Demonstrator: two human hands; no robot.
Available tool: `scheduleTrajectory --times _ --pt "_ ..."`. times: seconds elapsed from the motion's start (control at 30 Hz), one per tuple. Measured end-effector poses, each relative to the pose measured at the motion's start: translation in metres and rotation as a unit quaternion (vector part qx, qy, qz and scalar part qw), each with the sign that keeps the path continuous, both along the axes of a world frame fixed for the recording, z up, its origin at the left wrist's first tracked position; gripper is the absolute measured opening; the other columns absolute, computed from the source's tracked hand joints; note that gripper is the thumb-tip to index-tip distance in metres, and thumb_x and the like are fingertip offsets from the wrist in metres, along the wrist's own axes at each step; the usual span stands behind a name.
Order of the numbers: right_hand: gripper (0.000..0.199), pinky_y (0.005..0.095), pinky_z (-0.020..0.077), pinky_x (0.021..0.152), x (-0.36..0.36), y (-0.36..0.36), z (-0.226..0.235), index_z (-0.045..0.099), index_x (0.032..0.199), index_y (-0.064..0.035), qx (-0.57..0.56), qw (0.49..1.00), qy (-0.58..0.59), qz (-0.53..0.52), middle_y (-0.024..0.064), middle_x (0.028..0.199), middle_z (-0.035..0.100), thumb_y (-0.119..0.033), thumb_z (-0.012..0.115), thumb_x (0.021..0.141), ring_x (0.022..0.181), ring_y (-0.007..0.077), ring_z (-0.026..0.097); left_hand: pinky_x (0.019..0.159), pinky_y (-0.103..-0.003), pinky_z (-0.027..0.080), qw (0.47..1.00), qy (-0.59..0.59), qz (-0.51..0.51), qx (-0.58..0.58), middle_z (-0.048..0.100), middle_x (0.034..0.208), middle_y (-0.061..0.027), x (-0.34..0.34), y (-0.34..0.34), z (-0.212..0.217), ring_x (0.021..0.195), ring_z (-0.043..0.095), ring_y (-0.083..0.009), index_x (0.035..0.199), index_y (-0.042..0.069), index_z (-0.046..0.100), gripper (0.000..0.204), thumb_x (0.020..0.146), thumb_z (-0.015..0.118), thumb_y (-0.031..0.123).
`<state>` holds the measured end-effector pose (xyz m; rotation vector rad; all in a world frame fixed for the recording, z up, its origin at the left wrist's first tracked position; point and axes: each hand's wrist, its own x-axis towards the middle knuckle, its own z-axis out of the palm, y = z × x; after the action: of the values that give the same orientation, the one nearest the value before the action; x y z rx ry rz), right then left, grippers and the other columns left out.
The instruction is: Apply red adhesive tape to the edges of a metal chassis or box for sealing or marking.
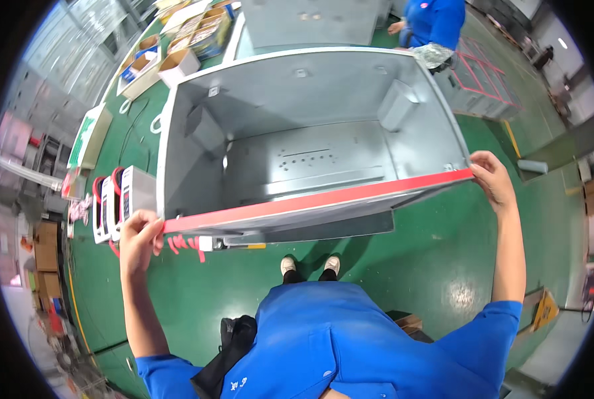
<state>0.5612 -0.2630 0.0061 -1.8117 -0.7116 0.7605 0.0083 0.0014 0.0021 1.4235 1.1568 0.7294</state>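
Note:
A large open grey metal cabinet (310,106) stands in front of me, open side up. A long red strip (317,198) lies stretched along its near top edge. My left hand (139,233) pinches the strip's left end at the cabinet's near left corner. My right hand (491,178) holds the strip's right end at the near right corner. Both arms are spread wide. Inside the cabinet I see a perforated back plate and two grey brackets on the side walls.
Several white and red units (114,203) stand on the green floor left of the cabinet. Open cardboard boxes (177,63) sit at the far left. Another person in blue (433,23) works behind the cabinet. Red strip scraps (187,245) lie near my feet.

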Motion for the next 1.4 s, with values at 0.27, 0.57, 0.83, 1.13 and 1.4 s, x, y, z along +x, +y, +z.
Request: scheduleTrajectory --times 0.27,0.57,0.83,1.13,1.4 --pt "0.02 0.0209 0.0385 0.071 0.006 -0.005 -0.017 0.052 0.1 -0.0066 0.05 0.997 0.056 -0.032 -0.0013 0.091 0.05 -0.009 0.057 0.081 0.083 0.0063 0.048 0.037 -0.018 0.038 0.999 -0.01 -0.017 -0.026 0.054 0.06 -0.0039 0.0 -0.002 0.008 0.046 0.051 -0.0071 0.076 -0.001 0.053 0.008 0.077 0.06 0.004" --pt "0.02 0.0187 0.0411 0.069 0.014 -0.009 -0.03 0.052 0.101 -0.0056 0.072 0.996 0.034 -0.042 -0.0017 0.088 0.052 -0.01 0.058 0.082 0.08 0.0057 0.051 0.037 -0.019 0.035 0.999 0.0 -0.025 -0.021 0.055 0.059 -0.0017 0.0 -0.003 0.009 0.045 0.051 -0.0064 0.073 0.003 0.054 0.011 0.075 0.063 0.009" --pt "0.02 0.0234 0.0408 0.079 -0.023 -0.002 -0.035 0.054 0.101 0.0002 0.126 0.936 -0.314 -0.098 0.004 0.099 0.054 -0.006 0.056 0.083 0.089 0.0108 0.05 0.036 -0.018 0.035 1.0 0.007 -0.017 -0.002 0.053 0.055 -0.0021 0.003 -0.003 0.007 0.043 0.049 -0.0065 0.071 0.002 0.052 0.01 0.076 0.061 0.006" --pt "0.028 0.0353 0.0369 0.092 -0.143 0.029 -0.027 0.054 0.104 -0.0009 0.169 0.85 -0.499 -0.007 0.0133 0.107 0.055 0.001 0.054 0.076 0.105 0.0276 0.05 0.035 -0.017 0.034 1.0 0.0 -0.026 0.002 0.053 0.055 -0.002 0.002 0.0 0.003 0.041 0.048 -0.0061 0.073 0.002 0.05 0.009 0.078 0.058 0.003" --pt "0.041 0.0428 0.0343 0.095 -0.168 0.046 -0.038 0.052 0.11 -0.0004 0.169 0.82 -0.544 0.05 0.0142 0.116 0.051 0.001 0.055 0.069 0.112 0.0313 0.045 0.033 -0.016 0.032 0.999 -0.021 -0.046 0.006 0.053 0.064 -0.0014 -0.005 0.005 -0.006 0.043 0.048 -0.005 0.073 0.005 0.05 0.009 0.078 0.058 0.003"
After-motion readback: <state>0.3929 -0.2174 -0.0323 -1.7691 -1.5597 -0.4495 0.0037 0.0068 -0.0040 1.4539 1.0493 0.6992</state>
